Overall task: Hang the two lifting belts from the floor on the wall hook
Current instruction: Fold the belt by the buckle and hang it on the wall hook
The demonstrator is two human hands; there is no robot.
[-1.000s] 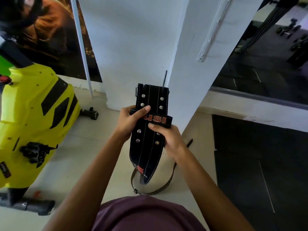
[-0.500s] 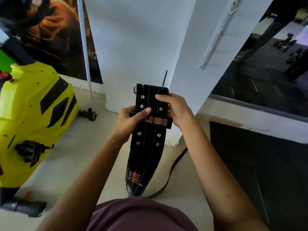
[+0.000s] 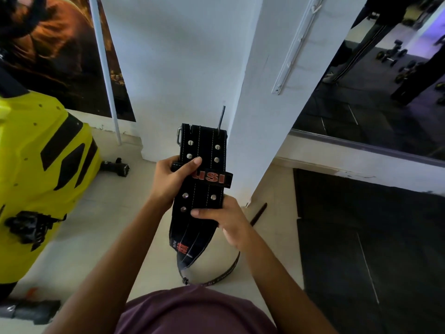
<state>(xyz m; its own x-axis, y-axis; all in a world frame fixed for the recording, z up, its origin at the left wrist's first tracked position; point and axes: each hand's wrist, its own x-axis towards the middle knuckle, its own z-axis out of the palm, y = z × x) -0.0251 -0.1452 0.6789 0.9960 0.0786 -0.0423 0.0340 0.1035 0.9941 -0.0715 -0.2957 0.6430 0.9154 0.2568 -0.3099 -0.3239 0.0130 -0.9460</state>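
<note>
A wide black leather lifting belt with silver rivets and a red "USI" loop is held upright in front of me. My left hand grips its left edge beside the loop, thumb across the front. My right hand grips it lower down on the right side. The buckle prong sticks up from its top, close to the white pillar's corner. A second, thinner brown belt lies curled on the floor below, partly hidden by the black belt and my right arm. No wall hook is clearly visible.
A white pillar stands straight ahead, with a white rail screwed to its right face. A yellow exercise machine fills the left. Black rubber mats cover the floor at right. A mirror shows dumbbells.
My right hand has moved from the belt's upper right, above the loop, down to its lower right. The belt stays upright in front of the pillar; my left hand keeps its grip.
</note>
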